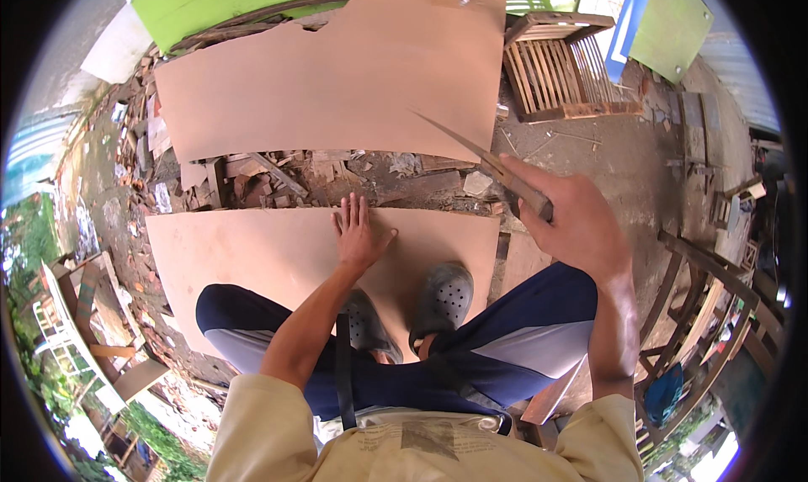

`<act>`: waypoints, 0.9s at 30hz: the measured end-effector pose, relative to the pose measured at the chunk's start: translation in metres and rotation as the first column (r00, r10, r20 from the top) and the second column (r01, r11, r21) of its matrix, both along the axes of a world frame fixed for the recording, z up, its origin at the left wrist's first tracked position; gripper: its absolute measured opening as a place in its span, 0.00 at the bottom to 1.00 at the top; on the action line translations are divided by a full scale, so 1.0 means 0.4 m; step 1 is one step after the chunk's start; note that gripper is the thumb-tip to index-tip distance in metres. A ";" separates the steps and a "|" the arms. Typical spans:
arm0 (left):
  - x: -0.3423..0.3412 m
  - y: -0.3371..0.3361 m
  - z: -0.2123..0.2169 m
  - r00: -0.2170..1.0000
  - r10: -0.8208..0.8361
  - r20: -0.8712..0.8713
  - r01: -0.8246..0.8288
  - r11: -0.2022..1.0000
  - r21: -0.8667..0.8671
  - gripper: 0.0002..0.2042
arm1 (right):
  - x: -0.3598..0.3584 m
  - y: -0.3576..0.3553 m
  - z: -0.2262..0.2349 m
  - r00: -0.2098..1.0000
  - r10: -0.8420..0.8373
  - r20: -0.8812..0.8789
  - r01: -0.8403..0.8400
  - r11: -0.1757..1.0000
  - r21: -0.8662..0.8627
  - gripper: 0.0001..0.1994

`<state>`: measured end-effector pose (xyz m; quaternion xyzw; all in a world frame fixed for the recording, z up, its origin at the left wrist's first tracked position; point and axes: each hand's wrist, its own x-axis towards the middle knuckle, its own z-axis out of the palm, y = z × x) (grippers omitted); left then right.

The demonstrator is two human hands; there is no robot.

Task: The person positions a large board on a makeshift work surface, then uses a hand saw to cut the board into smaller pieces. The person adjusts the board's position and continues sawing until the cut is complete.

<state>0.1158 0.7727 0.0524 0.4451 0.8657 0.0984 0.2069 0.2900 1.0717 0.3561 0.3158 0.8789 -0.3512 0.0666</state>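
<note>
On a scrap-littered dirt yard, the left hand [358, 234] presses flat, fingers spread, on a plywood sheet [252, 251] underfoot; the right hand [576, 221], its grip clamped on a raised machete [480, 154], should strike clear of those fingers.

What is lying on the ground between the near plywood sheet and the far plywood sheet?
In the head view, a strip of wood scraps and rubble on dirt lies between the near plywood sheet and the far plywood sheet.
</note>
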 end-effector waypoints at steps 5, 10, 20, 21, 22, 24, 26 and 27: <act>-0.157 0.066 0.013 0.925 -0.109 0.364 0.227 0.926 -0.300 0.36 | -0.030 -0.011 -0.019 0.996 0.089 0.028 -0.089 0.996 -0.012 0.27; -0.257 0.091 -0.066 0.758 -0.258 0.598 0.430 0.889 -0.161 0.30 | -0.054 -0.019 -0.015 0.993 0.097 0.070 -0.095 0.995 -0.036 0.26; -0.181 0.166 -0.080 0.647 -0.205 0.735 0.307 0.952 -0.005 0.17 | -0.064 -0.020 -0.009 0.991 0.102 0.081 -0.101 0.995 -0.012 0.26; -0.177 0.167 -0.076 0.636 -0.181 0.750 0.274 0.962 0.000 0.15 | -0.065 -0.021 -0.012 0.991 0.103 0.083 -0.102 0.995 -0.017 0.26; -0.172 0.170 -0.077 0.642 -0.165 0.748 0.259 0.966 -0.009 0.13 | -0.065 -0.020 -0.011 0.991 0.105 0.079 -0.104 0.994 -0.013 0.26; -0.160 0.174 -0.080 0.652 -0.132 0.746 0.226 0.974 -0.025 0.11 | -0.065 -0.019 -0.010 0.991 0.111 0.073 -0.111 0.994 -0.003 0.26; -0.162 0.167 -0.082 0.653 -0.170 0.738 0.215 0.976 0.034 0.10 | -0.072 -0.019 -0.002 0.987 0.114 0.115 -0.114 0.994 -0.006 0.26; -0.162 0.164 -0.084 0.652 -0.188 0.734 0.209 0.976 0.065 0.10 | -0.075 -0.020 0.002 0.984 0.115 0.138 -0.116 0.993 -0.006 0.26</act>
